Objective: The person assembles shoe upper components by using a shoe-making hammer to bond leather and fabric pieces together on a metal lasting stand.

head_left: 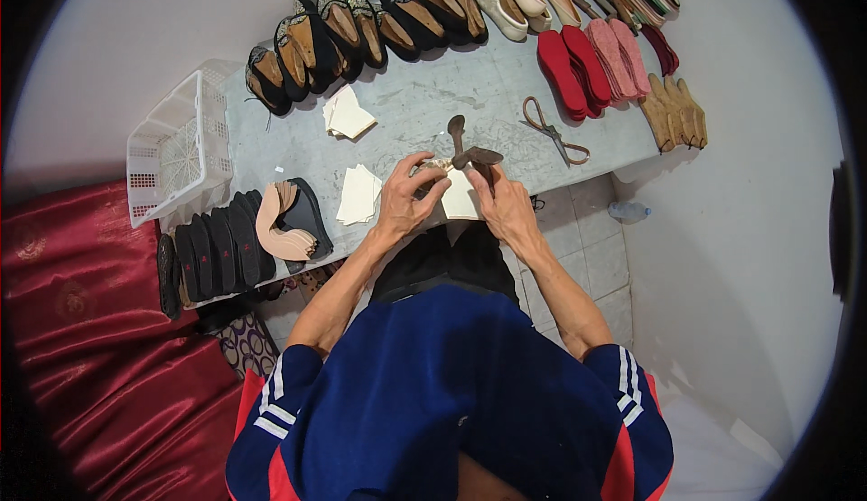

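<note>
1. Head view, the work between your hands: a dark metal shoe anvil [472,155] is at the near side of the grey table [433,90], with a pale sheet [461,198] just below it.
2. Your left hand [411,196] has its fingers curled, thumb and forefinger partly apart, around or beside a small pale piece; you cannot tell how firmly they grip it. Your right hand [508,205] is bent against the anvil's right side; whether it grips the metal is hidden.
3. How far along: the work at the anvil looks under way. Two stacks of pale pieces, one farther off [349,115] and one nearer [359,196], lie outside your hands; which are finished or left cannot be told. The scissors [552,132] lie apart from your hands.
4. Containers: the white basket [215,126] at the left end shows its slatted bottom and no distinct contents. A clear bottle [629,211] lies on the floor; its contents are unreadable.
</note>
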{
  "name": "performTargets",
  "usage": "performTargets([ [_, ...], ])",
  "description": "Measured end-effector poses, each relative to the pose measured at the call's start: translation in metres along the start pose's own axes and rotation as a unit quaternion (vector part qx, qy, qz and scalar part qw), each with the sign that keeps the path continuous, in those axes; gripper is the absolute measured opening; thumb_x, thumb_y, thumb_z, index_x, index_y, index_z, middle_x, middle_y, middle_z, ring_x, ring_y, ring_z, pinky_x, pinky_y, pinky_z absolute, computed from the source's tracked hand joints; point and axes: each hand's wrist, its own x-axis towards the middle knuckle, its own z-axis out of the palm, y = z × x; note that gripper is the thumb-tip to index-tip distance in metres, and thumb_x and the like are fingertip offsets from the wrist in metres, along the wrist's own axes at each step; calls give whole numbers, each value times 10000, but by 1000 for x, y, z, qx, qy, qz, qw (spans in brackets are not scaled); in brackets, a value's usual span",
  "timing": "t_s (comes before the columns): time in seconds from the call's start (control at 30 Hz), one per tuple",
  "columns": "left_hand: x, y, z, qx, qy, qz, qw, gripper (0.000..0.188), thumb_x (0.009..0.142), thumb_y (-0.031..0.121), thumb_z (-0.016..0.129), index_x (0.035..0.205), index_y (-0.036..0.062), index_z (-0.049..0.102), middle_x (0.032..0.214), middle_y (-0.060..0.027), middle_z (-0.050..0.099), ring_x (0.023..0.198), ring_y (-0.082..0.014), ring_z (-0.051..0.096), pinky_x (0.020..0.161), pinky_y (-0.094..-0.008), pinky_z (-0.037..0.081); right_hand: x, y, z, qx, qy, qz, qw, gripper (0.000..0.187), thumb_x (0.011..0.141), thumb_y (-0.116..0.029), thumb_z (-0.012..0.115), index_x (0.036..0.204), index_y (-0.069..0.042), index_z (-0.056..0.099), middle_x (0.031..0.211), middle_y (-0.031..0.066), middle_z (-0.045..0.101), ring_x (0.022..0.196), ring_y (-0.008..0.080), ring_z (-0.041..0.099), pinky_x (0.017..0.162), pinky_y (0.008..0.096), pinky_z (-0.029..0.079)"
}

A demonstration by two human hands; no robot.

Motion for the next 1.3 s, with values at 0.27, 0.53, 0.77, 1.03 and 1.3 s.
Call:
performTargets([
  [0.27, -2, 1, 2, -12, -1, -19, 1000, 187, 911, 167, 852, 1056, 59, 804, 1304, -162, 699, 1007, -274, 748, 831, -358, 604, -3, 0, 0, 8, -17, -26, 999, 387, 1092, -380, 607, 1274, -39, 624, 766, 230, 719, 748, 470, 737, 680, 536, 550],
  [0.53, -3, 4, 4, -53, -2, -82, 995, 195, 893, 232, 848, 1021, 93, 802, 1276, -139, 725, 1116, -344, 723, 887, -420, 602, 0, 2, 0, 5, -3, -66, 998, 389, 1072, -350, 639, 1285, -25, 619, 808, 249, 745, 761, 477, 742, 671, 544, 565],
  [0.77, -4, 9, 3, -62, 16, -75, 995, 210, 912, 163, 852, 1079, 53, 788, 1299, -141, 691, 1011, -238, 755, 815, -346, 610, -3, 4, 8, -7, -15, -40, 999, 402, 1076, -347, 629, 1368, -72, 600, 805, 237, 748, 773, 479, 745, 691, 546, 570],
  [1.03, -5, 7, -10, 55, -2, 19, 998, 223, 905, 216, 851, 1088, 93, 811, 1325, -161, 688, 1033, -311, 756, 820, -383, 625, -3, -1, 3, -6, -9, -35, 999, 400, 1093, -381, 597, 1357, -81, 611, 806, 231, 747, 779, 465, 749, 697, 537, 570],
  [1.3, -1, 5, -12, 82, -22, 44, 995, 213, 910, 242, 842, 1077, 112, 818, 1332, -155, 693, 1062, -338, 746, 812, -394, 623, -5, -8, -3, 4, -16, -55, 998, 380, 1078, -329, 634, 1312, -31, 607, 834, 228, 763, 769, 455, 752, 675, 531, 571],
])
